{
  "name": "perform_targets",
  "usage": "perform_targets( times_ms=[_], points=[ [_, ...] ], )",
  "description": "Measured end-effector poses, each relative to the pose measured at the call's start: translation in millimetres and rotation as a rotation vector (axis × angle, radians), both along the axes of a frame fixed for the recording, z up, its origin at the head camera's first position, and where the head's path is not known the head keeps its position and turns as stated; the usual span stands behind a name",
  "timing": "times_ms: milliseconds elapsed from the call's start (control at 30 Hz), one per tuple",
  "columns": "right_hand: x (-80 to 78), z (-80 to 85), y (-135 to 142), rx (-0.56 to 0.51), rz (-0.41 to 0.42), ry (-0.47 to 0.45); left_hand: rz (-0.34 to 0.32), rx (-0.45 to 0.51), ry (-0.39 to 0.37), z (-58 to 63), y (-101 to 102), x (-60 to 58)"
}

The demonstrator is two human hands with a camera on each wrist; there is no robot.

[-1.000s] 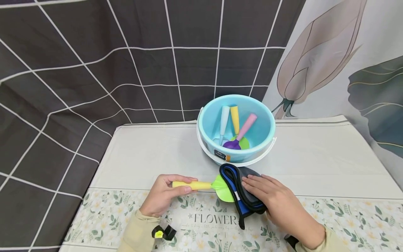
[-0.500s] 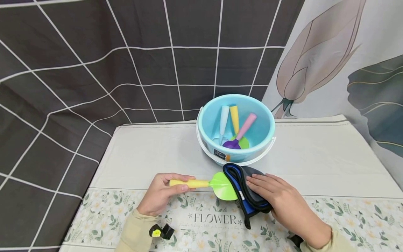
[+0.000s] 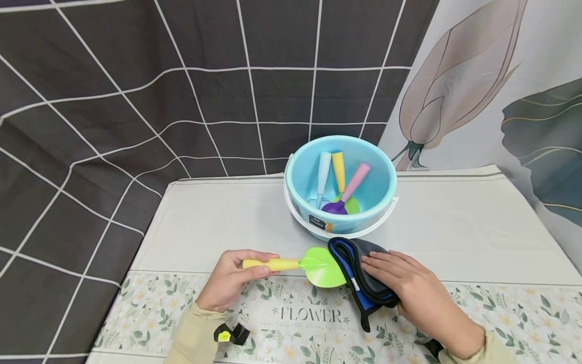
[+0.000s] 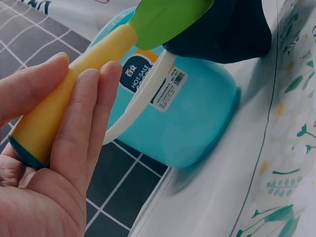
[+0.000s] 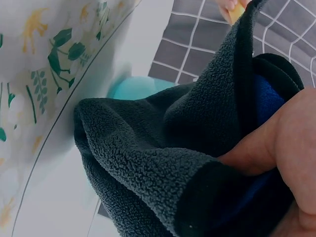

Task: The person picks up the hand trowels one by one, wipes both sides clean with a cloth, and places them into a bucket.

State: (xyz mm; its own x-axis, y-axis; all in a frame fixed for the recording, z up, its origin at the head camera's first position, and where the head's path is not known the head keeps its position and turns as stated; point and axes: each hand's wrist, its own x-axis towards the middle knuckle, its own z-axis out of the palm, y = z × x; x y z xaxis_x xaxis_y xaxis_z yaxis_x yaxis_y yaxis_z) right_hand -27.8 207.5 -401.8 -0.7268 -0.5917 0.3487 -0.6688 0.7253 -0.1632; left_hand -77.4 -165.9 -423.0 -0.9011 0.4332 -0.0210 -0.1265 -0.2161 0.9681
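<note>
My left hand (image 3: 223,283) grips the yellow handle (image 3: 273,264) of a toy shovel, with thumb and fingers pinching it in the left wrist view. Its bright green blade (image 3: 320,268) points right, the tip hidden by a folded cloth (image 5: 148,133). This cloth is fuzzy dark grey outside, blue inside, with black edging. My right hand (image 3: 414,288) holds it from the right, fingers flat on top and the thumb (image 5: 256,148) tucked into the folds. Both hands are above the table's front half.
Behind the cloth stands a light blue bucket (image 3: 359,225) with a white handle lowered to the front. Inside lie a light blue tool (image 3: 324,172), a yellow-handled tool (image 3: 338,172) and a pink-and-purple one (image 3: 356,182). A floral cloth (image 3: 150,308) covers the table's front.
My right hand and the cloth have slid a little to the right, so more of the green blade shows. The left hand with the shovel has shifted slightly left.
</note>
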Motion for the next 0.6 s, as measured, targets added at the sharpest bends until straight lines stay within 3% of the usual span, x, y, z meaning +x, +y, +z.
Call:
perform_targets(
  times_ms=[267, 600],
  points=[
    [2.2, -1.5, 4.4, -0.061, -0.023, -0.018, -0.017, 0.001, -0.019, -2.7, -1.3, -0.9],
    [5.4, 8.0, 7.8, -0.292, -0.087, -0.007, -0.031, 0.006, -0.059, -6.4, 3.3, 1.3]
  ],
)
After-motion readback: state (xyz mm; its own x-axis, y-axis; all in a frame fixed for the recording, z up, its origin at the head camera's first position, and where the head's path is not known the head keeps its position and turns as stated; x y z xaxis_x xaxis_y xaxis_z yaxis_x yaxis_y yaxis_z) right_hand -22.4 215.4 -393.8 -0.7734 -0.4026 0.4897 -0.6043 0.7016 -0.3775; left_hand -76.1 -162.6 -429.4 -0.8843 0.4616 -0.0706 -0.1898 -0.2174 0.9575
